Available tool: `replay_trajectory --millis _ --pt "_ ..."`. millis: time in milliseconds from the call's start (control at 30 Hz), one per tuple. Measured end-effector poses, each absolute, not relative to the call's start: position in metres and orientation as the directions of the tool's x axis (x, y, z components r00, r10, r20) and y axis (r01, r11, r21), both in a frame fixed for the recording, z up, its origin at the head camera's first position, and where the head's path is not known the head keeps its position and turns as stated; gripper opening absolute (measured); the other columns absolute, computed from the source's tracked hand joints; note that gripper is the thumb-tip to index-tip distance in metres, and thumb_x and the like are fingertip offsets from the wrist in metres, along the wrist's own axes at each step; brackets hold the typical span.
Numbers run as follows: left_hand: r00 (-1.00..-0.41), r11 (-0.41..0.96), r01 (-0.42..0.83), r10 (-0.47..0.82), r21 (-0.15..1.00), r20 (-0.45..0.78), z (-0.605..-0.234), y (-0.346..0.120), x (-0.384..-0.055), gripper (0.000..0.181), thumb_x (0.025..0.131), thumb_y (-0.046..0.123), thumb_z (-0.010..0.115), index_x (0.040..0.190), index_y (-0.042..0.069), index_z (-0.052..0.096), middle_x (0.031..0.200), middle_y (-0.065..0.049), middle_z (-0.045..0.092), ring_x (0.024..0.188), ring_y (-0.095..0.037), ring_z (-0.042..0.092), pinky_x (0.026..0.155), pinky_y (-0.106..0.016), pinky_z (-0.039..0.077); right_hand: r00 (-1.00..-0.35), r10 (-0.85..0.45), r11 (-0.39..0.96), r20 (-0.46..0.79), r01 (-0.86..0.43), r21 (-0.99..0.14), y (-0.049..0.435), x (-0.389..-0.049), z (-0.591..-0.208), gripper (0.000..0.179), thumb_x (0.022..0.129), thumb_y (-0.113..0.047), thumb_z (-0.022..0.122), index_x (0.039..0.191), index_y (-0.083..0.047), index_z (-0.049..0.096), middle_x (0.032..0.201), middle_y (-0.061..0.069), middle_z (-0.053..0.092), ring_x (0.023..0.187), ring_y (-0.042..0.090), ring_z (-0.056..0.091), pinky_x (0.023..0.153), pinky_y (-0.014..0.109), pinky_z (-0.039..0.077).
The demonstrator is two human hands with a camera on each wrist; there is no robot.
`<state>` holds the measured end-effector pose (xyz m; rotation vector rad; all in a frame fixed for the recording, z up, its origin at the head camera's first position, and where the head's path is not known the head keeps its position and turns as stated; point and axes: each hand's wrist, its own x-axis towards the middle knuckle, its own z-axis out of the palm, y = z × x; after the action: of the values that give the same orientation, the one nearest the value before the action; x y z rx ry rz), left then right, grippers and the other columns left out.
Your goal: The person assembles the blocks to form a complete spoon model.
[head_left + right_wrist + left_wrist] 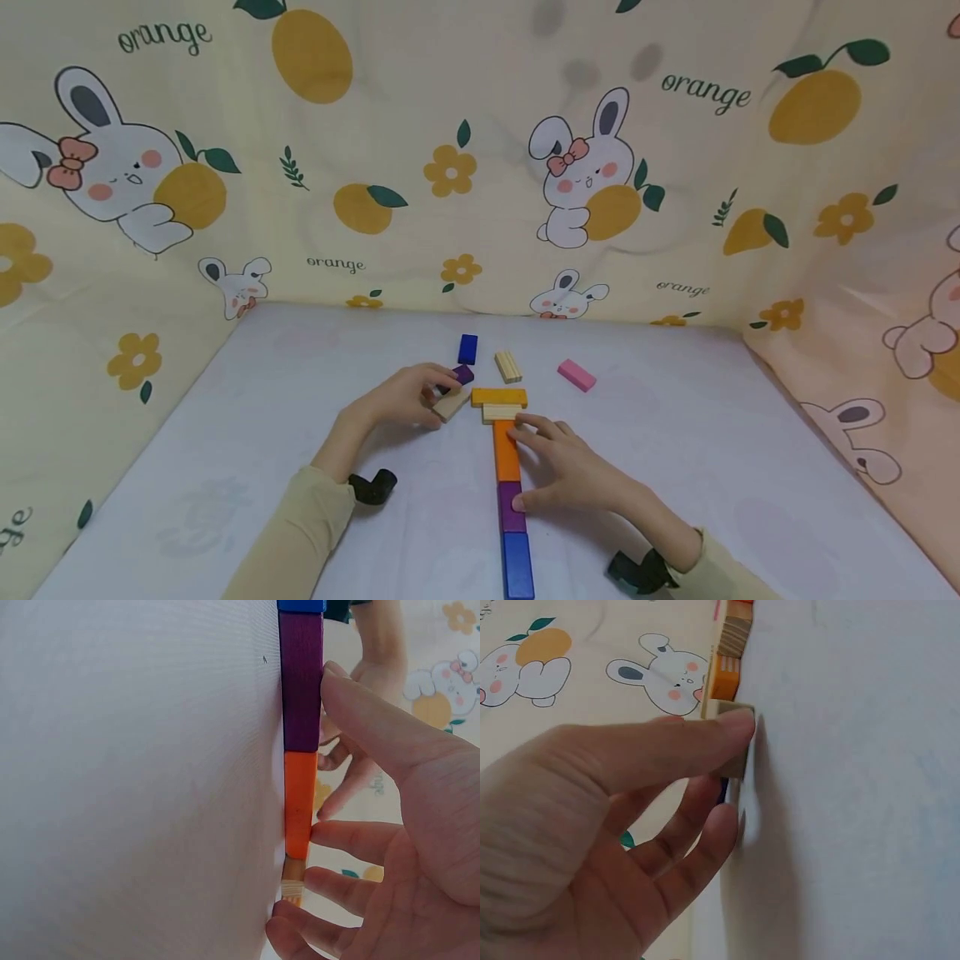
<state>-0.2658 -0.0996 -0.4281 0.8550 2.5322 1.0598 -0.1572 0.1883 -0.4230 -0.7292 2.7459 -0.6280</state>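
My left hand pinches a plain wooden block, its thumb across the block's end in the left wrist view. A purple block lies just behind that block, partly hidden by the fingers. A row of blocks runs toward me: orange, purple and blue. At the row's far end a ribbed natural block and a yellow-orange block lie crosswise. My right hand spreads along the row's right side, thumb at the purple block and fingertips at the orange one.
Behind the row lie a blue block, a ribbed natural block and a pink block. The white tabletop meets a printed cloth wall at the back.
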Motion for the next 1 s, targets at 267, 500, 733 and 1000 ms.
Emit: replay_trajectory --millis 267,500,733,1000 --pt "-0.777 0.578 0.412 0.627 0.705 -0.06 -0.4292 -0.0967 -0.2638 0.058 0.08 0.002 0.081 0.133 0.017 0.063 0.137 0.0 0.056 0.098 -0.019 0.056 0.087 -0.035 0.05 -0.848 -0.52 0.782 -0.101 -0.426 -0.454 0.1886 -0.1582 -0.4232 0.087 0.075 -0.058 0.078 0.147 -0.02 0.048 0.157 0.006 0.028 0.137 0.04 0.029 0.099 0.067 0.032" --pt "-0.778 0.579 0.4 0.624 0.711 -0.071 -0.4306 -0.0946 -0.2622 0.056 0.08 0.001 0.081 0.131 0.016 0.063 0.127 0.0 0.06 0.095 -0.018 0.057 0.086 -0.034 0.05 -0.85 -0.517 0.786 -0.103 -0.423 -0.451 0.1885 -0.1581 -0.4245 0.088 0.074 -0.058 0.079 0.148 -0.02 0.048 0.158 0.005 0.028 0.137 0.039 0.028 0.099 0.067 0.032" --pt "-0.781 0.548 0.402 0.624 0.734 -0.037 -0.429 -0.0948 -0.2615 0.057 0.078 0.001 0.083 0.13 0.008 0.062 0.11 -0.001 0.061 0.088 -0.022 0.057 0.078 -0.031 0.049 -0.847 -0.523 0.78 -0.095 -0.431 -0.453 0.1895 -0.1584 -0.425 0.089 0.075 -0.059 0.078 0.148 -0.018 0.047 0.158 0.006 0.028 0.137 0.04 0.028 0.099 0.068 0.032" --pt "-0.81 0.574 0.38 0.585 0.725 -0.038 -0.429 -0.0948 -0.2618 0.058 0.075 0.009 0.087 0.128 0.009 0.064 0.104 0.0 0.06 0.084 -0.021 0.057 0.075 -0.029 0.049 -0.845 -0.527 0.779 -0.09 -0.438 -0.448 0.1896 -0.1578 -0.4251 0.089 0.075 -0.06 0.077 0.148 -0.019 0.047 0.157 0.007 0.028 0.137 0.039 0.029 0.099 0.067 0.033"
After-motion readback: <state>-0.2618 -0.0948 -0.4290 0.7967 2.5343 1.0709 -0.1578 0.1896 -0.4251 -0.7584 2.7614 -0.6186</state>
